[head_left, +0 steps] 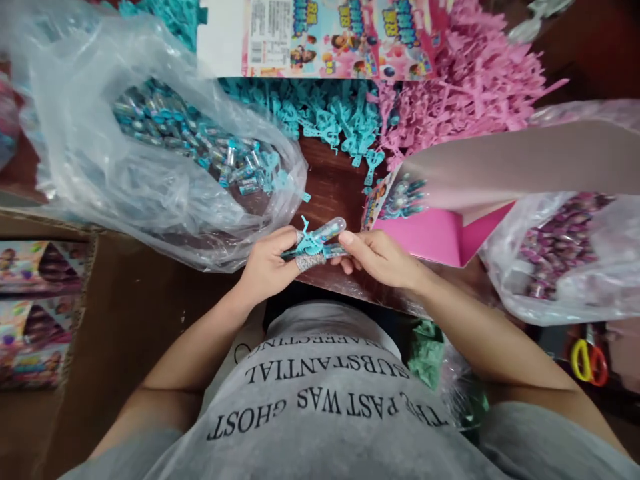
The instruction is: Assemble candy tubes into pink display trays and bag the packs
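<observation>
Close in front of my body, my left hand (270, 262) is closed around blue plastic clip pieces (313, 245) and small clear tubes. Grey wrapping covers two of its fingers. One clear round-ended tube (331, 229) with coloured bits inside points up and right from that hand. My right hand (383, 257) pinches the end of a second clear tube with a blue band (334, 251), its thumb close to the first tube's tip. Whether the tubes and clips are joined is hidden by my fingers.
An open plastic bag (165, 193) of blue-capped tubes lies left. Blue clips (330, 120) and pink clips (465, 80) are heaped behind, under printed card (340, 40). Right stand an open pink box (435, 237) and a bag of purple pieces (565, 247); scissors (589, 360) lie lower right.
</observation>
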Motion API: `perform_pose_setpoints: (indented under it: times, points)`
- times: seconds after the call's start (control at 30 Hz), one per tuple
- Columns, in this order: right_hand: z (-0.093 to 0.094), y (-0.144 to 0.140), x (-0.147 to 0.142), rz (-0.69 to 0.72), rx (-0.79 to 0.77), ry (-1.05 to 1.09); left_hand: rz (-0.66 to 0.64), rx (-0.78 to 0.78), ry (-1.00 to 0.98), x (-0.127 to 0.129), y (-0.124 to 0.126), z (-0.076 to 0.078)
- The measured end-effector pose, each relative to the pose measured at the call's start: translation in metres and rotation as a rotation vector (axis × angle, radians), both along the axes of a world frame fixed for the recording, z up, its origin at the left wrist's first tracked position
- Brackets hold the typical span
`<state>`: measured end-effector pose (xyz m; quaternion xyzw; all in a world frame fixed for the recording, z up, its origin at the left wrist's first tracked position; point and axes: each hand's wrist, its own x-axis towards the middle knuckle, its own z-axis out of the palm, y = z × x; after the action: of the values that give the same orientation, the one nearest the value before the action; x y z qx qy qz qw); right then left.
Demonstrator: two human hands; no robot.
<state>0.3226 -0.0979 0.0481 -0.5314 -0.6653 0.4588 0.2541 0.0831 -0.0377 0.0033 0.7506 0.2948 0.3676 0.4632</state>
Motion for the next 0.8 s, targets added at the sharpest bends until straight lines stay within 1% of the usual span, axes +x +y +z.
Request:
perform_pose_setpoints:
  times: [0.03, 0.13, 0.17, 0.23, 0.3, 0.33, 0.37, 0.4, 0.47, 0.53, 0.6, 0.63, 0.67, 0.7, 0.77, 0.8]
  points:
    - [0.0, -0.003, 0.004, -0.022, 0.049, -0.01, -0.003, -0.002, 0.004, 0.003, 0.001, 0.0]
    - [0.0, -0.012, 0.013, -0.077, 0.258, -0.043, -0.01, -0.04, 0.028, 0.012, 0.004, -0.001]
    - [-0.001, -0.015, 0.015, -0.097, 0.29, -0.051, -0.024, -0.05, 0.034, 0.014, 0.004, -0.001]
    - [-0.002, -0.021, 0.019, -0.134, 0.261, -0.071, -0.057, -0.07, 0.04, 0.02, 0.002, -0.002]
    - [-0.001, -0.029, 0.025, -0.153, 0.152, -0.094, -0.078, -0.132, 0.048, 0.027, 0.0, -0.004]
    - [0.001, -0.034, 0.029, -0.154, 0.102, -0.111, -0.084, -0.191, 0.047, 0.03, -0.001, -0.005]
    - [0.003, -0.039, 0.035, -0.157, 0.083, -0.134, -0.094, -0.272, 0.044, 0.034, -0.001, -0.005]
    - [0.006, -0.044, 0.042, -0.166, 0.105, -0.17, -0.11, -0.373, 0.039, 0.038, -0.002, -0.006]
    - [0.012, -0.055, 0.055, -0.185, 0.261, -0.289, -0.164, -0.624, 0.033, 0.048, -0.004, -0.008]
    - [0.016, -0.062, 0.066, -0.147, 0.453, -0.421, -0.26, -0.876, 0.039, 0.06, -0.008, -0.009]
    - [0.017, -0.064, 0.073, -0.028, 0.564, -0.504, -0.386, -1.045, 0.048, 0.075, -0.014, -0.008]
    - [0.017, -0.063, 0.075, 0.045, 0.582, -0.518, -0.442, -1.085, 0.057, 0.081, -0.016, -0.008]
    - [0.017, -0.063, 0.078, 0.11, 0.584, -0.517, -0.483, -1.089, 0.07, 0.087, -0.019, -0.008]
    - [0.018, -0.062, 0.082, 0.161, 0.58, -0.5, -0.508, -1.057, 0.083, 0.091, -0.02, -0.009]
    - [0.023, -0.062, 0.092, 0.192, 0.558, -0.45, -0.495, -0.897, 0.082, 0.096, -0.018, -0.013]
    - [0.026, -0.063, 0.1, 0.165, 0.539, -0.43, -0.452, -0.774, 0.069, 0.096, -0.016, -0.017]
